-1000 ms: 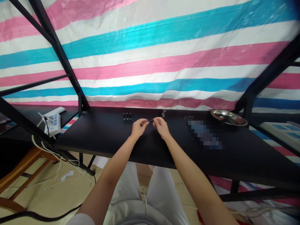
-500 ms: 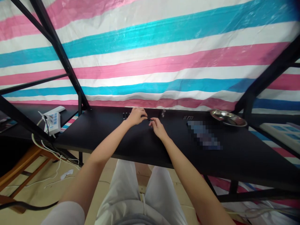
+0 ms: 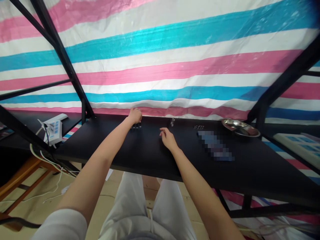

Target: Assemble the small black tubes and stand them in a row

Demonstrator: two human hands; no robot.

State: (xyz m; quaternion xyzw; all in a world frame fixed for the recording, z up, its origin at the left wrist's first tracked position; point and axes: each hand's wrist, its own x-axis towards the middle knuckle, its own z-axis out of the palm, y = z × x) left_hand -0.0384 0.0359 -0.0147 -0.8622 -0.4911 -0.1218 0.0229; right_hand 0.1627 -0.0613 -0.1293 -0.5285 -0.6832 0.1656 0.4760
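My left hand (image 3: 135, 116) is stretched to the far edge of the black table (image 3: 150, 150), fingers curled down over a short row of small dark upright pieces (image 3: 136, 126); what it grips, if anything, is hidden. My right hand (image 3: 167, 137) rests low over the table's middle with fingers loosely bent and nothing seen in it. A small metallic part (image 3: 172, 121) stands just beyond the right hand.
A row of tiny parts (image 3: 198, 127) lies right of centre, with a metal dish (image 3: 239, 127) further right. A white power strip (image 3: 53, 127) with cables sits at the left. Black frame bars rise on both sides before a striped tarp.
My left hand left the right hand and reached forward-left to the row of dark pieces at the table's far edge. The right hand lowered slightly and let go of the thin dark piece.
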